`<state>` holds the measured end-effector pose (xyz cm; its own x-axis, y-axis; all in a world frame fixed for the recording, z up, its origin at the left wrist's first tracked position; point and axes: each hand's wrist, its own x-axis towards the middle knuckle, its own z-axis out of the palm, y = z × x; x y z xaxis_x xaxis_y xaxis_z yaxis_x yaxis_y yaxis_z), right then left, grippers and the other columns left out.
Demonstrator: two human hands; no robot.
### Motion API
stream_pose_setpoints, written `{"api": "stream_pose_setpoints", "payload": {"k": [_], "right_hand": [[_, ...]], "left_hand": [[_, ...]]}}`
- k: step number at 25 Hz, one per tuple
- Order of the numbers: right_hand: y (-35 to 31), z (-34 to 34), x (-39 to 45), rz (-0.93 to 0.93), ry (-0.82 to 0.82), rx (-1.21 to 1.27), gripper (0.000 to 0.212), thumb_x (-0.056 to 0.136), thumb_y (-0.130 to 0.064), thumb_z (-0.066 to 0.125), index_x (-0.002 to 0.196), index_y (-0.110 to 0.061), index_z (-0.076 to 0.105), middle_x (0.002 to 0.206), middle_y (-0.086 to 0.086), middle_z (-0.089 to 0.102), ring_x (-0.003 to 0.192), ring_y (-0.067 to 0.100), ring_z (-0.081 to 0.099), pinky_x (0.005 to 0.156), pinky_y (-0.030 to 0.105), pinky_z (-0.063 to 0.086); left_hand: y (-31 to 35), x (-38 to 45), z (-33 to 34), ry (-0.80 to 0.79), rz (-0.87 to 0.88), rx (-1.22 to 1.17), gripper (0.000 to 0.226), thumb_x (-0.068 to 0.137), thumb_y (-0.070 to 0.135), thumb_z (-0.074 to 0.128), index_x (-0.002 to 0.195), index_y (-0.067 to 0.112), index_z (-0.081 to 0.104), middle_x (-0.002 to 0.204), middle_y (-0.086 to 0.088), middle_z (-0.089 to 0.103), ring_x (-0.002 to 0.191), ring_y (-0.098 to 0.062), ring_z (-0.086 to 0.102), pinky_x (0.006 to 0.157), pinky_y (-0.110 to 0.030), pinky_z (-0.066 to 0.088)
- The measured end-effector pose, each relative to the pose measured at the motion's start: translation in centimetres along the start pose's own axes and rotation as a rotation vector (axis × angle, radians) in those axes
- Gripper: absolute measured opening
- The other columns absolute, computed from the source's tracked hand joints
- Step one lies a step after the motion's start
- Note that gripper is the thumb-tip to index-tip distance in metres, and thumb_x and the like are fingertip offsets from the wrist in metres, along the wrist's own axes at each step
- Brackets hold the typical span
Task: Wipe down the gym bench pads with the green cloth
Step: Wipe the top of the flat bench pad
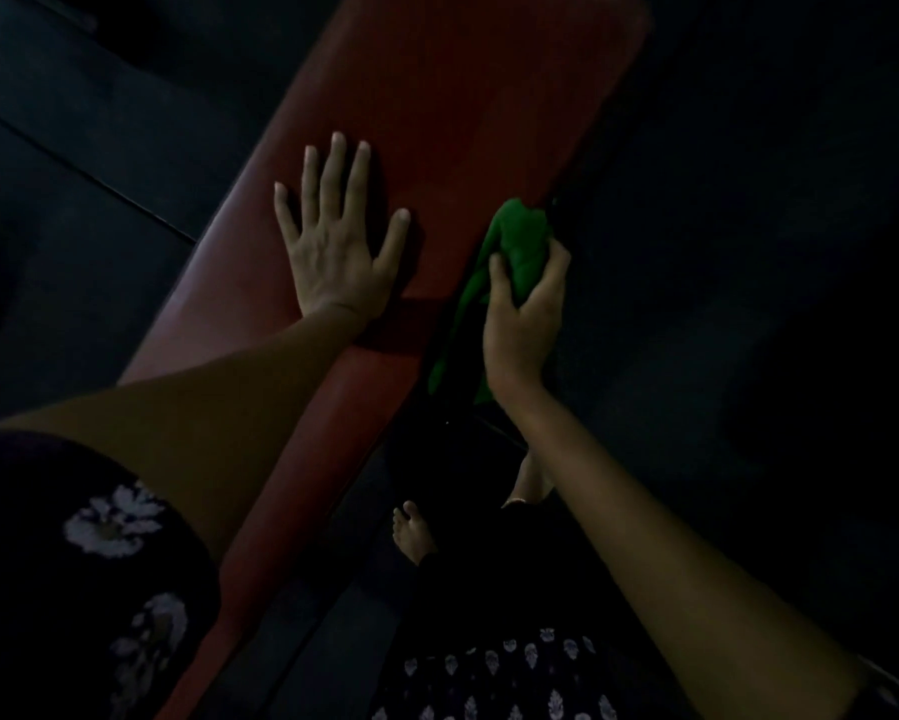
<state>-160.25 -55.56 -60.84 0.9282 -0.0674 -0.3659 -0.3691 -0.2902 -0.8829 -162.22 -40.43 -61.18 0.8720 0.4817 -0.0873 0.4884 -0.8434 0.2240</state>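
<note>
A long red bench pad (468, 96) runs diagonally from the lower left to the top of the view. My left hand (335, 241) lies flat on its top, fingers spread and straight. My right hand (522, 309) grips a bunched green cloth (520, 246) against the pad's right side edge. A tail of the cloth hangs down below the hand along that edge. The scene is very dark.
Dark floor mats with seams (88, 174) lie to the left of the bench. My bare feet (411, 532) stand on the dark floor right of the pad. The area to the right is black and hard to make out.
</note>
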Motion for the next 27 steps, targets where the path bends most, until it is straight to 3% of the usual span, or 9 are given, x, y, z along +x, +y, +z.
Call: {"api": "stream_pose_setpoints", "payload": {"k": [4, 7, 11, 14, 19, 24, 27], "right_hand": [[-2.7, -0.5, 7.2, 0.024, 0.126, 0.016, 0.041, 0.093, -0.027, 0.056, 0.131, -0.015, 0.046, 0.119, 0.004, 0.056, 0.100, 0.013, 0.056, 0.071, 0.014, 0.042], [-5.0, -1.4, 13.1, 0.071, 0.147, -0.023, 0.040, 0.093, -0.029, 0.054, 0.131, -0.018, 0.045, 0.117, 0.002, 0.056, 0.094, 0.011, 0.056, 0.060, 0.008, 0.037], [-2.6, -1.0, 9.1, 0.020, 0.084, 0.011, 0.044, 0.092, -0.025, 0.055, 0.133, -0.014, 0.043, 0.126, 0.006, 0.054, 0.110, 0.018, 0.055, 0.088, 0.025, 0.045], [-2.3, -0.9, 8.0, 0.071, 0.047, 0.024, 0.040, 0.092, -0.026, 0.055, 0.129, -0.016, 0.043, 0.122, 0.003, 0.056, 0.109, 0.018, 0.056, 0.092, 0.034, 0.047], [-6.8, -2.2, 16.3, 0.080, 0.095, -0.060, 0.035, 0.094, -0.028, 0.053, 0.126, -0.015, 0.044, 0.113, -0.001, 0.058, 0.098, 0.013, 0.057, 0.073, 0.020, 0.042], [-7.2, -5.3, 18.6, 0.075, -0.163, -0.110, 0.034, 0.094, -0.027, 0.055, 0.125, -0.021, 0.046, 0.110, -0.007, 0.057, 0.102, 0.010, 0.056, 0.087, 0.024, 0.047], [-8.9, -6.7, 22.9, 0.101, -0.336, -0.146, 0.027, 0.092, -0.028, 0.058, 0.117, -0.018, 0.056, 0.103, -0.002, 0.062, 0.097, 0.013, 0.060, 0.084, 0.028, 0.050]], "left_hand": [[0.3, 0.9, 0.0, 0.015, -0.008, 0.006, 0.069, 0.091, 0.056, 0.024, 0.149, 0.019, 0.021, 0.157, -0.004, 0.017, 0.146, -0.024, 0.009, 0.115, -0.049, -0.002], [-0.1, -0.1, 0.8, 0.036, 0.010, 0.045, 0.069, 0.092, 0.055, 0.025, 0.149, 0.018, 0.022, 0.157, -0.005, 0.018, 0.145, -0.026, 0.010, 0.115, -0.051, -0.002], [-0.1, 0.5, 0.3, 0.024, 0.023, 0.026, 0.069, 0.092, 0.054, 0.026, 0.149, 0.017, 0.022, 0.156, -0.008, 0.019, 0.144, -0.028, 0.011, 0.114, -0.055, 0.002], [-0.2, 0.4, 0.6, 0.024, 0.028, 0.022, 0.068, 0.091, 0.054, 0.028, 0.148, 0.016, 0.025, 0.155, -0.009, 0.022, 0.143, -0.030, 0.015, 0.113, -0.055, 0.004], [-0.2, 0.5, 0.4, 0.013, 0.022, 0.048, 0.067, 0.092, 0.054, 0.028, 0.148, 0.016, 0.026, 0.155, -0.009, 0.023, 0.143, -0.027, 0.014, 0.113, -0.051, 0.000], [0.0, 0.5, -0.1, -0.015, -0.016, 0.052, 0.068, 0.091, 0.054, 0.027, 0.147, 0.015, 0.027, 0.154, -0.010, 0.025, 0.143, -0.026, 0.015, 0.115, -0.046, -0.003], [0.8, 0.5, -0.4, -0.027, -0.060, 0.036, 0.067, 0.090, 0.053, 0.030, 0.145, 0.014, 0.031, 0.152, -0.011, 0.029, 0.142, -0.027, 0.017, 0.115, -0.049, 0.002]]}}
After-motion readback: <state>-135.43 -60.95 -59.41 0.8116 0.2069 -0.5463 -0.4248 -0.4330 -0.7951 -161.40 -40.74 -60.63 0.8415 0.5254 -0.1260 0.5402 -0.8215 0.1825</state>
